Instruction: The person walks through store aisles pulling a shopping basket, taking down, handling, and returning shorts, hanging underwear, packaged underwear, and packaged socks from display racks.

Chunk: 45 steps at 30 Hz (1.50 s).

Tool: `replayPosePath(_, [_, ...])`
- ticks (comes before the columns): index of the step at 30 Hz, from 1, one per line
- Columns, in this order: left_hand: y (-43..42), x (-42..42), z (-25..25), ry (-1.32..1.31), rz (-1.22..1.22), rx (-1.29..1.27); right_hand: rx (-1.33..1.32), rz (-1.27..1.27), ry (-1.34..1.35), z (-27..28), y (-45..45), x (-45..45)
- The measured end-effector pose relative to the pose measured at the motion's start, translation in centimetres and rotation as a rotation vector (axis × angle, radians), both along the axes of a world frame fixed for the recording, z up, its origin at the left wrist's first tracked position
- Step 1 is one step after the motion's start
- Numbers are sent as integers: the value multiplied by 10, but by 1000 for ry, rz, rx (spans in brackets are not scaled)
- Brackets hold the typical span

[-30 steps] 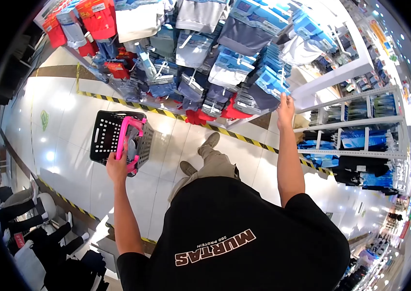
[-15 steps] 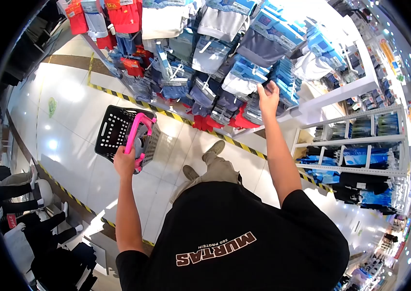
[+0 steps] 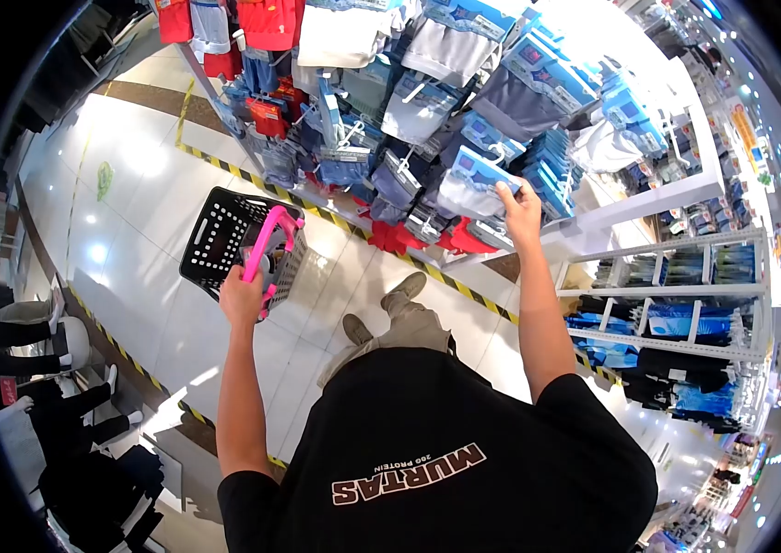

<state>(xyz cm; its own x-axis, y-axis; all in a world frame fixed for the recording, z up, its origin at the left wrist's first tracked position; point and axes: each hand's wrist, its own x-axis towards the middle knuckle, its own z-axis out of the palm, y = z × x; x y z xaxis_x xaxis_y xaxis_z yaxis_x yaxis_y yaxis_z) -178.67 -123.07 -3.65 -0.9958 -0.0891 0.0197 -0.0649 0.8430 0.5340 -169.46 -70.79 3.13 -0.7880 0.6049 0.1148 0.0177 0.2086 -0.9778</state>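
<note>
My left hand (image 3: 241,295) is closed round the pink handle (image 3: 266,241) of a black shopping basket (image 3: 209,241), which hangs above the floor with some items inside that I cannot make out. At the rack, my right hand (image 3: 521,210) pinches the edge of a white garment pack with a blue header (image 3: 471,189). That pack sits in front of others hanging on hooks. Beside it hang more blue-topped packs (image 3: 551,170) and grey and white garments (image 3: 420,109).
Red garments (image 3: 268,23) hang at the rack's upper left. A white shelf unit (image 3: 667,290) with packaged goods stands on the right. Yellow-black tape (image 3: 326,214) runs along the floor by the rack. Mannequin legs in dark trousers (image 3: 72,401) are at lower left.
My right hand has left the dark blue-topped packs, moved left with fingers apart, and closed on the white pack, which now tilts outward. The rack has shifted rightward in view.
</note>
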Motion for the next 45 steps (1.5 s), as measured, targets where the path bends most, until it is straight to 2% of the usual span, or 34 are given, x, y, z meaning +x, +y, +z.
replayPosePath(5, [0, -1, -2, -8, -2, -39, -669, 123, 257, 20, -7, 26])
replayPosePath(8, [-2, -3, -6, -13, -16, -46, -1121, 133, 318, 30, -17, 34])
replayPosePath(9, [-2, -4, -4, -12, -26, -48, -1240, 569, 463, 3, 3, 35])
replayPosePath(10, [-2, -4, -3, -11, -35, -50, -1385, 428, 504, 5, -6, 38])
replayPosePath(12, [0, -4, -3, 8, -36, -32, -1601, 657, 626, 7, -15, 35])
replayPosePath(13, [0, -4, -3, 14, -41, -28, -1610, 697, 667, 20, -24, 35])
replayPosePath(16, [-1, -2, 3, -5, -38, -33, -1507, 480, 688, 56, -52, 43])
replayPosePath(20, [-1, -1, 0, 3, -35, -23, -1448, 358, 666, 52, -52, 38])
replayPosePath(22, [-2, -1, 1, 6, -31, -24, -1275, 375, 530, 22, -20, 29])
replayPosePath(23, [-2, -1, 2, -2, -30, -22, -1169, 650, 364, -6, 18, 25])
replayPosePath(24, [-2, -2, 2, -9, -29, -18, -963, 65, 211, -1, 14, 14])
replayPosePath(26, [-1, -2, 4, -21, -23, -7, -919, -160, 276, 8, 3, 7])
replayPosePath(30, [-2, -3, 3, -29, -17, 21, -448, -117, 289, -3, 17, -3])
replayPosePath(34, [-2, -3, 4, -10, -18, 9, -212, -158, 219, -17, 28, -12])
replayPosePath(40, [6, 0, 24, -58, 37, 33, -52, -159, 177, -21, 31, -23])
replayPosePath(42, [-3, -6, 7, -31, 20, -35, 8, -161, 101, -24, 23, -28])
replayPosePath(45, [-7, -10, 10, -67, 39, -16, 10, -169, 40, -36, 19, -31])
